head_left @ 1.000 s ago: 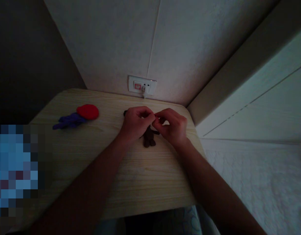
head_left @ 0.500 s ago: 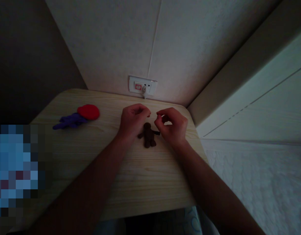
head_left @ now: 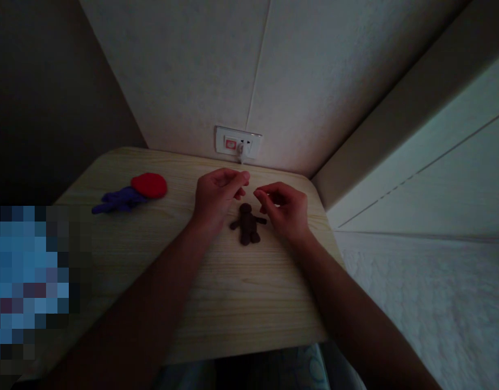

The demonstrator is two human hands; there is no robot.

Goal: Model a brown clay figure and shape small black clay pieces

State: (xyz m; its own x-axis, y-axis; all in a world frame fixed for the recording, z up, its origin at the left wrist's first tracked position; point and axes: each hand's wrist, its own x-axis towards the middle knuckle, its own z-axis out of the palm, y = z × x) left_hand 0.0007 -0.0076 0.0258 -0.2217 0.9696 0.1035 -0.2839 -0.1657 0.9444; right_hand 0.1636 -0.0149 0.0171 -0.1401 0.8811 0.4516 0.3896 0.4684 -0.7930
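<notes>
On the wooden tabletop (head_left: 216,303) a small brown figure (head_left: 246,225) lies flat; it looks modelled from clay, with a round head, two arms and two short legs. My left hand (head_left: 219,197) hovers above and to the left of its head, thumb and forefinger pressed together. To the upper right of the figure is my right hand (head_left: 285,208), its thumb and forefinger closed in a pinch. The two hands are slightly apart. Whatever sits between either pair of fingertips is too small and dark to make out.
A red disc (head_left: 149,185) lies at the table's left, touching a purple lumpy piece (head_left: 120,200). A wall socket (head_left: 238,142) with a plug in it sits just behind the table's back edge. A pale quilted surface (head_left: 420,309) lies to the right, and a blurred-out patch covers the lower left.
My hands were fingertip to fingertip, with a bit of red between them, and have drawn apart. The brown figure, partly covered by them earlier, now shows whole.
</notes>
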